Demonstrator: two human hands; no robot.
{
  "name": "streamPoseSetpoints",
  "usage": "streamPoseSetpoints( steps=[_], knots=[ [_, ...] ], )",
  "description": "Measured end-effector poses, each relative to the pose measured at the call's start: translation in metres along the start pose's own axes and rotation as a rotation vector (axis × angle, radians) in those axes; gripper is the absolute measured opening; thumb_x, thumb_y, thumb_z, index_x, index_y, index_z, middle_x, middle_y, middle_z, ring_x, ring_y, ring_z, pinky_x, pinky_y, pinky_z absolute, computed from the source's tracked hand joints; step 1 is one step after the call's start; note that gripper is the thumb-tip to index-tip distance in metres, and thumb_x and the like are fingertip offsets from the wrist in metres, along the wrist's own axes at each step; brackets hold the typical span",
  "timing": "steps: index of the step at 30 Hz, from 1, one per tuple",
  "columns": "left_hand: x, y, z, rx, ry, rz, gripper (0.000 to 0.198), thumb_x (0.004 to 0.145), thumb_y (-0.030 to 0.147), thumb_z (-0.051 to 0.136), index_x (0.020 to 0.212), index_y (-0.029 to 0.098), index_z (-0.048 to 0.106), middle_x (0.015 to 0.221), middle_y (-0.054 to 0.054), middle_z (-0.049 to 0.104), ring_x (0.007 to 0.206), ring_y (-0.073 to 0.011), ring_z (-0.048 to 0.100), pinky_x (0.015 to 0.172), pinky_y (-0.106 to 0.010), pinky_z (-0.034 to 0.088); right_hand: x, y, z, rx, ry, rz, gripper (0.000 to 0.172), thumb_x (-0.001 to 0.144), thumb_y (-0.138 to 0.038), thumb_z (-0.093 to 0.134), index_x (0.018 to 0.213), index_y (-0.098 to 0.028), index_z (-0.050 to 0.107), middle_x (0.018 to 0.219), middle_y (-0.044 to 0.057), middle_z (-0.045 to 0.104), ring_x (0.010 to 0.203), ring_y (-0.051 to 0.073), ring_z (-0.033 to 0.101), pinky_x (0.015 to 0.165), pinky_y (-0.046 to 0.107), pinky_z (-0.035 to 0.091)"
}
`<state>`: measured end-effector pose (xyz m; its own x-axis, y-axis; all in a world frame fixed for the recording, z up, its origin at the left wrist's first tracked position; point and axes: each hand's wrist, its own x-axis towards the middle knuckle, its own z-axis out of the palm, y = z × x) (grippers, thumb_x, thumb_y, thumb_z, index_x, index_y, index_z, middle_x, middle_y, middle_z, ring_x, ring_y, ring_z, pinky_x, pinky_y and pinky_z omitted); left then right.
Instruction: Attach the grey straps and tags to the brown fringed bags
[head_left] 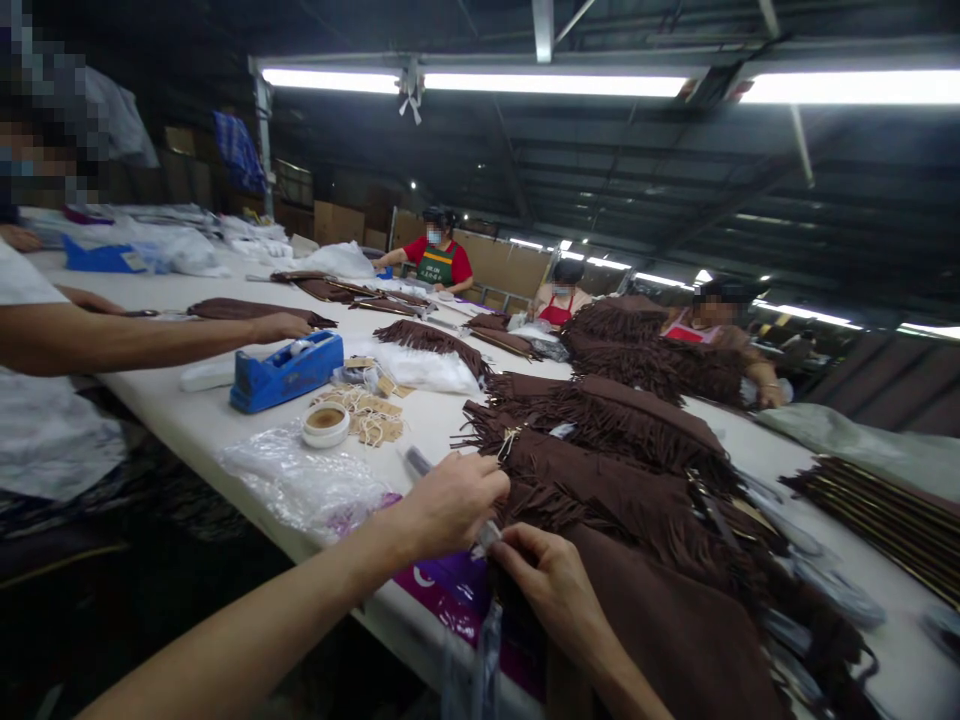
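1. Counter (161, 370): pale top, carries everything. Blue tape dispenser (286, 372) sits near its edge, probably for easy reach. Landmark for all below.
2. Brown fringed pieces (630, 490): right of dispenser, overlapping, nearest ones beside the working hands. Layering likely saves room.
3. Green apron (437, 265) on a co-worker: beyond dispenser, to the right. Lettering on front, too small to read reliably.
4. Clear plastic bag (300, 480): crumpled, nearer the camera than dispenser.
5. Purple plastic (469, 580): right of dispenser and nearer, below the hands. White curved print, partly covered; no brand readable.
6. Left hand (454, 500): right of dispenser, nearer; fingers curled in by one end of a pale strip, exact grip hidden.
7. Right hand (551, 580): farther right of dispenser; thumb and forefinger pinch the strip. Fingertip hold suits so small a part, I'd judge.
8. String tags (375, 415): heaped just right of dispenser; no text legible.
9. White tub (326, 425): round, brownish inside, just in front of dispenser. No label seen.
10. Pale strip (487, 538): right of dispenser and nearer, between the hands. Material unclear.
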<state>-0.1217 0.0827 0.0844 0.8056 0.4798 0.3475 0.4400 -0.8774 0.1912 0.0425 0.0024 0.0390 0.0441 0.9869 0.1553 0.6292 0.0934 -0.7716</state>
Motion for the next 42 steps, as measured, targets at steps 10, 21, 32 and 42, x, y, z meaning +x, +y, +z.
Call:
streamPoseSetpoints(
  steps=[10, 21, 32, 42],
  knots=[
    [-0.057, 0.025, 0.063, -0.337, 0.06, -0.465, 0.013, 0.088, 0.017, 0.051, 0.09, 0.02, 0.063, 0.096, -0.005, 0.065, 0.093, -0.0216, 0.061, 0.079, -0.029, 0.042, -0.001, 0.005, 0.008, 0.004, -0.044, -0.016, 0.031, 0.084, -0.043, 0.056, 0.068, -0.019, 0.067, 0.066, 0.001, 0.066, 0.065, 0.019, 0.06, 0.061, 0.025, 0.039],
    [-0.048, 0.013, 0.033, -0.491, 0.34, -0.436, 0.016, 0.081, 0.015, 0.044, 0.066, 0.019, 0.048, 0.068, 0.0, 0.053, 0.067, -0.0154, 0.05, 0.063, -0.026, 0.034, -0.001, 0.009, 0.003, 0.147, 0.006, -0.05, 0.023, 0.087, -0.038, 0.051, 0.086, -0.02, 0.065, 0.067, -0.002, 0.059, 0.056, 0.015, 0.055, 0.055, 0.025, 0.041],
    [-0.034, 0.009, 0.025, -0.704, 0.452, -0.436, 0.018, 0.084, 0.026, 0.048, 0.071, 0.018, 0.058, 0.069, 0.0, 0.057, 0.069, -0.0154, 0.053, 0.066, -0.025, 0.04, 0.016, -0.002, 0.017, 0.177, -0.001, -0.191, 0.021, 0.085, -0.03, 0.058, 0.068, -0.019, 0.061, 0.067, -0.001, 0.057, 0.064, 0.015, 0.055, 0.061, 0.025, 0.04],
    [-0.042, 0.018, 0.053, -0.728, 0.429, -0.48, 0.016, 0.077, 0.018, 0.054, 0.071, 0.018, 0.068, 0.075, -0.004, 0.065, 0.076, -0.0184, 0.061, 0.072, -0.027, 0.044, 0.015, 0.013, 0.024, 0.272, -0.028, -0.052, 0.027, 0.082, -0.038, 0.062, 0.066, -0.016, 0.067, 0.059, -0.001, 0.06, 0.059, 0.016, 0.055, 0.059, 0.026, 0.041]
  ],
)
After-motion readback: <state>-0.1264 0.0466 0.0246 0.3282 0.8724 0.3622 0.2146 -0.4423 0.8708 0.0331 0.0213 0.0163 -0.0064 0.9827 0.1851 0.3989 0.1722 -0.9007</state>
